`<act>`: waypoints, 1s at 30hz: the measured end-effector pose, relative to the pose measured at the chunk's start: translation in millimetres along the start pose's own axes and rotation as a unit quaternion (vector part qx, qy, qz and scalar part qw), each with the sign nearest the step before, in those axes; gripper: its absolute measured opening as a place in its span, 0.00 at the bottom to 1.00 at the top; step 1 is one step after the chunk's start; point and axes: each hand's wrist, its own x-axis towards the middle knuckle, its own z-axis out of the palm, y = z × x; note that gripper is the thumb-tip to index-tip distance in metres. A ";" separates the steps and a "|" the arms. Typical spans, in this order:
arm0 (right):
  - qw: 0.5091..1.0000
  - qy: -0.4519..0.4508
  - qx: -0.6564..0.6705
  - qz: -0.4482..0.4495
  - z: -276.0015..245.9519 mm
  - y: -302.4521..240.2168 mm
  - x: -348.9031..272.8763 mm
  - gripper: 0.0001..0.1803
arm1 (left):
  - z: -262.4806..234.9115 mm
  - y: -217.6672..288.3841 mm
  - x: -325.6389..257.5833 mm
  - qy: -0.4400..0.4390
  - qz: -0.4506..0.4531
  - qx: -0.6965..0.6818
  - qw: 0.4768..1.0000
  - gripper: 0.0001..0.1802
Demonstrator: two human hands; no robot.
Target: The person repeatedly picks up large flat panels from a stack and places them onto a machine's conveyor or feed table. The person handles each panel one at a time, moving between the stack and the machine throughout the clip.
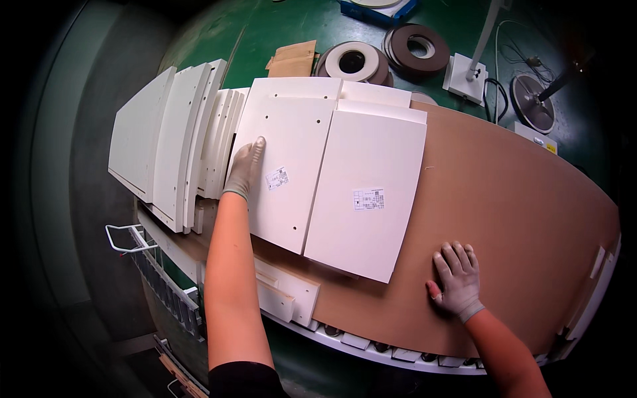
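Observation:
My left hand (245, 167), in a pale glove, is at the left edge of a white panel (282, 142) with drilled holes and a paper label. Its thumb lies on the panel's top face, and the other fingers are hidden past the edge. Directly to the right lies a second white panel (365, 156), also labelled, on the same stack. My right hand (459, 278), gloved with a reddish thumb tip, rests palm down with fingers spread on a large brown board (504, 212). It holds nothing.
More white panels (159, 136) stand stacked at the left. Narrow white pieces (285, 292) lie along the near edge, above a roller conveyor (391, 355). Rolls of edging band (418, 50), cardboard (293, 60) and a white post base (466, 78) occupy the green floor beyond.

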 end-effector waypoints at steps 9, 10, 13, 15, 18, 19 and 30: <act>0.999 -0.036 0.006 -0.002 -5.8 1.7 9.7 0.39 | -20.0 -39.8 36.2 0.065 -0.057 -0.104 0.991 0.52; 0.999 -0.037 0.005 -0.004 -6.3 1.3 10.8 0.39 | -16.4 -32.8 33.4 0.062 -0.053 -0.102 0.991 0.51; 0.998 -0.053 -0.011 -0.015 -6.5 3.3 9.7 0.41 | 6.3 -24.2 17.0 0.063 -0.048 -0.103 0.992 0.47; 1.000 -0.006 0.021 0.007 1.1 7.5 -4.3 0.43 | 19.0 -29.7 6.6 0.064 -0.048 -0.106 0.991 0.44; 0.973 0.174 0.130 0.076 26.1 16.8 -21.7 0.50 | 37.0 -63.0 8.6 0.078 0.001 -0.142 0.987 0.42; 0.970 0.185 0.146 0.067 27.1 18.7 -23.3 0.50 | 38.3 -66.4 4.0 0.083 0.009 -0.153 0.985 0.41; 0.887 0.257 0.371 0.099 12.1 29.4 -40.0 0.49 | 97.8 -5.4 -120.4 -0.173 0.050 -0.350 0.919 0.42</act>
